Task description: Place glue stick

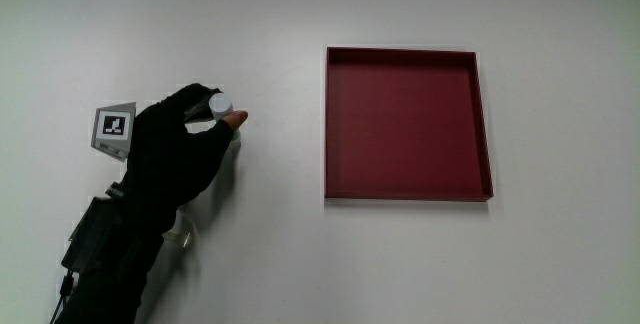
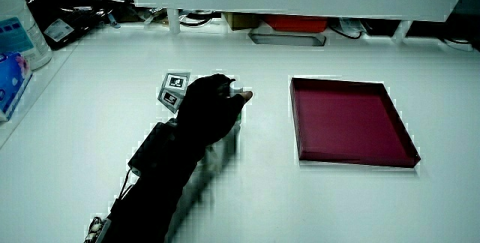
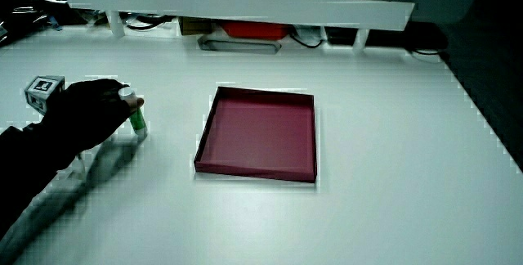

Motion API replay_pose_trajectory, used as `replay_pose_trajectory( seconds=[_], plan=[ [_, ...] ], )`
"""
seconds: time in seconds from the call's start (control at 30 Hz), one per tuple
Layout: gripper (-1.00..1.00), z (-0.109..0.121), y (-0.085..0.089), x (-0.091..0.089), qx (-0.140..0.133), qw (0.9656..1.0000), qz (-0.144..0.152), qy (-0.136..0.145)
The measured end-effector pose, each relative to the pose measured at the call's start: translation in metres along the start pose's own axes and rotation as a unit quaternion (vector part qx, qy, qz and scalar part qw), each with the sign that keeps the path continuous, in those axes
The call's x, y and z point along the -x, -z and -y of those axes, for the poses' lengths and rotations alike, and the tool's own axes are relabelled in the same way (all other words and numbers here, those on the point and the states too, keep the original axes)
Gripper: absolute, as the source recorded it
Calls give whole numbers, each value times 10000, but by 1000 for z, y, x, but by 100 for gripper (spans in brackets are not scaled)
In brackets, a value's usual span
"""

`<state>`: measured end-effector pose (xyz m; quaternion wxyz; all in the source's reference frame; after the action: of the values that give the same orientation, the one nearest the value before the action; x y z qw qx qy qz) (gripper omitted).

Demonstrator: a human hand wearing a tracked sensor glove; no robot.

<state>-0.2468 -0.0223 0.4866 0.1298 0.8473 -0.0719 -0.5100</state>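
Observation:
The glue stick (image 1: 221,107) has a white cap and a green body (image 3: 137,119) and stands upright on the white table. The gloved hand (image 1: 185,142) is curled around it, fingers closed on its upper part just below the cap. In both side views the hand (image 2: 211,108) (image 3: 91,111) covers most of the stick, and its base seems to rest on the table. The patterned cube (image 1: 113,129) sits on the back of the hand. A dark red square tray (image 1: 482,124) lies on the table beside the hand, with a strip of bare table between them.
A low white partition (image 2: 292,1) runs along the table's edge farthest from the person, with cables and boxes under it. A tissue pack and roll (image 2: 13,44) stand at the table's side edge in a side view.

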Motion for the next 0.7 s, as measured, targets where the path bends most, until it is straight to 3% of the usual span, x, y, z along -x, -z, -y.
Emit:
replay_pose_trajectory(
  seconds=[0.2, 0.33, 0.43, 0.47, 0.53, 0.7],
  plan=[
    [0, 0, 3, 13, -4, 9999, 79, -92],
    [0, 0, 3, 12, -26, 10000, 4, -76],
    [-8, 0, 3, 12, -15, 9998, -48, -176],
    [-11, -1, 3, 15, -44, 10000, 24, 16],
    [-17, 0, 4, 10, -2, 9998, -50, -175],
    [-31, -1, 4, 13, -18, 9999, -26, -112]
  ],
)
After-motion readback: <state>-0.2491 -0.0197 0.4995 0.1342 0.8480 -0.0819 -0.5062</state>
